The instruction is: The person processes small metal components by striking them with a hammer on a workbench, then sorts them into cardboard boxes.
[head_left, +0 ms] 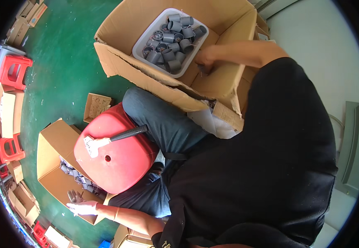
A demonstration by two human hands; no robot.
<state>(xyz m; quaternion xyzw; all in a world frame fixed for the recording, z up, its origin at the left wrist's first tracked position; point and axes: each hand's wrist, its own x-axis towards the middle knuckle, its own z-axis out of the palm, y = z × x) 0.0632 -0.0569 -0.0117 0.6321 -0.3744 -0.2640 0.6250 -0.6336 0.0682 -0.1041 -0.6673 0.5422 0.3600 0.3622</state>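
Note:
My right hand (206,60) reaches into the large cardboard box, just right of a white plastic tub (137,50). Its fingers are curled downward in shadow, and what they hold, if anything, is hidden. Many short grey cylinders (173,65) with thin wires fill the tub. My left hand (82,205), in a whitish glove with greyed fingers, is over the near edge of a lower cardboard box (49,165), fingers stretched out. More grey cylinders (80,179) lie in that box. On the red stool (117,175) rests a hammer (127,134) with a black grip and a white-covered head.
The large cardboard box (136,80) has torn flaps standing up beside my knee. A small cardboard tray (94,106) sits on the green floor. Red stools (16,70) and more cartons line the far left. A pale wall rises at the right.

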